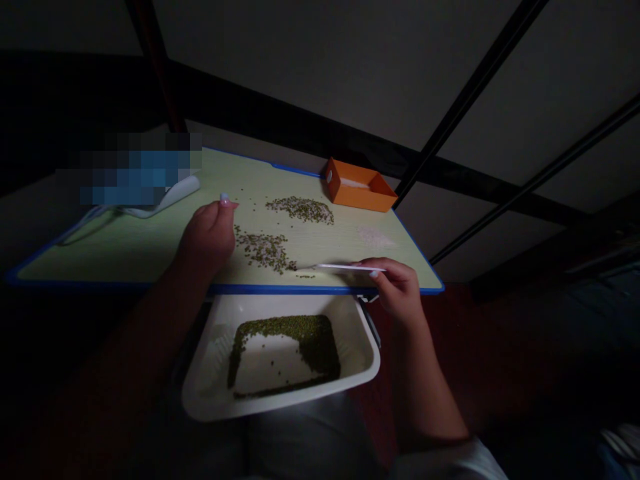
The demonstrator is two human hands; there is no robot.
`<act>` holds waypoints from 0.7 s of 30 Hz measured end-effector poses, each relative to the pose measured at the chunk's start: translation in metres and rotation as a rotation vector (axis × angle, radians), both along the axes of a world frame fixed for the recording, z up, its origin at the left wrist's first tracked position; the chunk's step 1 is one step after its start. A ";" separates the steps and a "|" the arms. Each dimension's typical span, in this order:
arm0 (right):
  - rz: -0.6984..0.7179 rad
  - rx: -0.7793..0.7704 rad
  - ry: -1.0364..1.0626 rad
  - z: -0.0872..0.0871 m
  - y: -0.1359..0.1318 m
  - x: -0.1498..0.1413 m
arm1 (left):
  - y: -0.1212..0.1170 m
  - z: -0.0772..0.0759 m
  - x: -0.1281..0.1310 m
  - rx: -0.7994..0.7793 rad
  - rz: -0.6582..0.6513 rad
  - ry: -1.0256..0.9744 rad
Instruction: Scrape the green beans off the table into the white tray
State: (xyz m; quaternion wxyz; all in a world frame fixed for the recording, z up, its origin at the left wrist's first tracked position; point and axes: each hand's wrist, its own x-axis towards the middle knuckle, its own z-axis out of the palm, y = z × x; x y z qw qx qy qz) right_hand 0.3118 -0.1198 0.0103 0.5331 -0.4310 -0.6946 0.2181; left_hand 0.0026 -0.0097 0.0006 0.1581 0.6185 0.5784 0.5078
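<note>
My right hand (399, 288) grips a thin flat white piece (345, 268), seen nearly edge-on; it could be a card or a blade. Its far end rests low over the tabletop, beside the near pile of small green beans mixed with pale grains (265, 250). My left hand (210, 230) is closed in a pinch above the table, left of that pile, and whatever lies between the fingertips is too small to see. Farther back lies a second mixed pile (303, 209). Below the table edge, a white plastic tub (367, 370) holds many green beans.
An orange open box (360, 197) with pale grains inside stands at the back right. Pale grains (374, 236) lie loose in front of it. At the table's (150, 250) left are a white curved object (175, 193) with a cord and a blurred-out screen. A blue rim edges the table.
</note>
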 end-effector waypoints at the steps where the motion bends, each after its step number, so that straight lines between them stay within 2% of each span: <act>1: -0.007 0.000 -0.004 0.000 0.000 0.000 | 0.000 0.000 0.000 0.002 0.003 -0.003; 21: -0.094 0.028 -0.010 -0.005 0.001 0.002 | 0.002 -0.003 -0.001 0.017 0.011 -0.005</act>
